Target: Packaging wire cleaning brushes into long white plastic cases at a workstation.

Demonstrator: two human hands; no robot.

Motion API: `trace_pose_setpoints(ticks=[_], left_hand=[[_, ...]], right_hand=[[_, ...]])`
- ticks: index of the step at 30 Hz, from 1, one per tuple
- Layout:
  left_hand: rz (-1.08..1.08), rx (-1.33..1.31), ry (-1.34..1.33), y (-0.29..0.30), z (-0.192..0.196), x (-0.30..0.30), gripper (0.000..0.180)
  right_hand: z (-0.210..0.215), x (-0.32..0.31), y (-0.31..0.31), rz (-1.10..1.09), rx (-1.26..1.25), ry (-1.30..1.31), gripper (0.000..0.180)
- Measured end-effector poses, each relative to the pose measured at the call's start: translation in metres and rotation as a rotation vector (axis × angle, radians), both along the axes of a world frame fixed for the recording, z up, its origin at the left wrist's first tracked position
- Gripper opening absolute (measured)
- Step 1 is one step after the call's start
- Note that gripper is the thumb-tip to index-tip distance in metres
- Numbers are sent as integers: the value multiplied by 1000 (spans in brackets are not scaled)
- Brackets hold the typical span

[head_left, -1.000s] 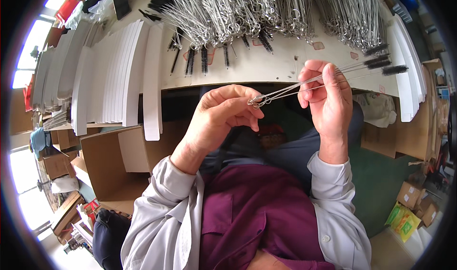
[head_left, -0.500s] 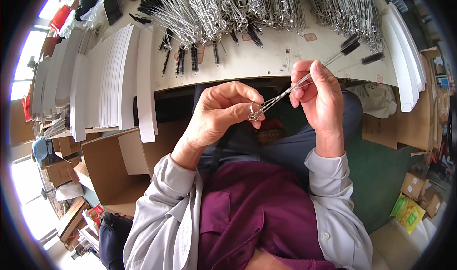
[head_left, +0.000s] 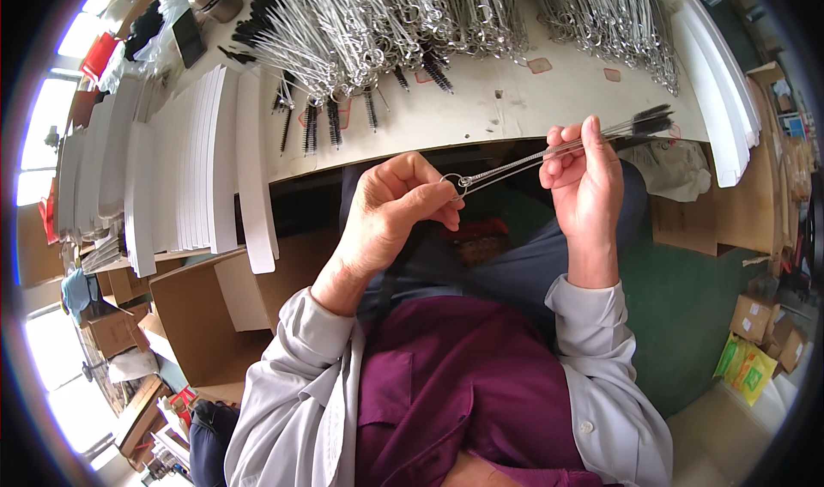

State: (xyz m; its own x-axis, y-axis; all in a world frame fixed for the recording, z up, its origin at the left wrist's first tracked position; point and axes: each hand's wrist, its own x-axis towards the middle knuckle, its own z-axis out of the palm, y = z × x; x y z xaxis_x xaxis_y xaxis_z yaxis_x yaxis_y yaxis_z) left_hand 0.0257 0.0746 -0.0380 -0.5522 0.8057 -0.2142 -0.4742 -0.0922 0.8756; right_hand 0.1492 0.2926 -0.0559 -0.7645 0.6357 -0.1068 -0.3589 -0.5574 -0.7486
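Between my hands stretches a small bunch of wire-handled brushes [head_left: 508,169], their black bristle heads [head_left: 651,121] sticking out past my right hand. Thumb and fingers of my left hand [head_left: 395,208] pinch a metal ring [head_left: 446,177] at the looped ends of the wires. My right hand [head_left: 588,182] grips the thin shafts between thumb and fingers, nearer the bristles. The brushes hang over my lap, just before the table edge. Exactly how the ring joins the loops is too small to tell.
Piles of looped wire brushes [head_left: 343,45] cover the far part of the pale table [head_left: 481,114]. Folded white cardboard pieces [head_left: 184,165] stand at the left, more white strips [head_left: 717,92] at the right. An open cardboard box [head_left: 202,315] sits below left.
The bunch has swung flatter, and its bristle heads have come closer together and lower. My right hand has shifted slightly right along the shafts. The ring now shows more openly by my left fingers.
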Motion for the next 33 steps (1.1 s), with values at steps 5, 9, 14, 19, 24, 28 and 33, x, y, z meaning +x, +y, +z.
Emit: trace_pose_setpoints(ticks=[5, 9, 14, 19, 24, 28, 33], left_hand=[[-92, -189, 61, 8, 2, 9, 13], [4, -161, 77, 10, -2, 14, 13], [15, -169, 67, 11, -1, 14, 13], [23, -177, 114, 6, -9, 16, 8], [-27, -215, 163, 4, -8, 17, 8], [-47, -164, 176, 6, 4, 19, 7], [-23, -84, 242, 9, 3, 24, 7]], right_hand=[[7, 5, 12, -43, 103, -2, 36], [8, 2, 16, -39, 127, -4, 32], [13, -2, 11, -131, 349, -158, 31], [15, 2, 12, -38, 371, -239, 32], [10, 1, 12, -38, 329, -255, 32], [-5, -1, 15, -53, 227, -210, 28], [-12, -6, 14, -113, 105, -207, 23]])
